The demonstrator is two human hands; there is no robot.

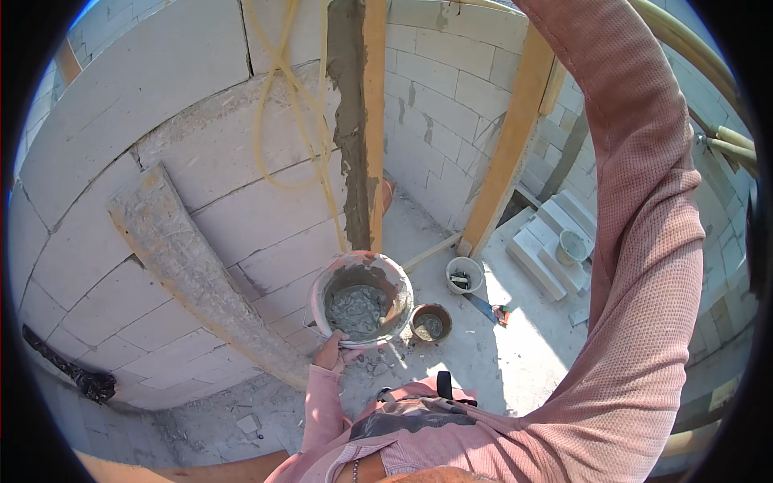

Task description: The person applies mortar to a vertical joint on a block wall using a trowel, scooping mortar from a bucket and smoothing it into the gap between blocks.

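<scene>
My left hand (328, 354) is closed on the near rim of a round white bucket (320, 302). Wet grey mortar (359, 311) lies in the bucket, and its inner wall is smeared with the same. My right arm, in a pink sleeve (636, 177), reaches up and leaves the picture at the top; the hand at its end is out of view. Close by the bucket's right side stands a smaller brown pot (446, 328) with grey mortar in it. Ahead of the bucket, a strip of damp mortar (349, 113) runs up the wall along a wooden board (375, 121).
A mortar-crusted plank (193, 262) leans on the pale block wall (266, 209). Yellow hoses (310, 137) hang there. To the right are a small white bucket (477, 276), a handsaw (483, 307), stacked blocks (535, 249) with a pale tub (572, 247), and an upright timber (507, 137).
</scene>
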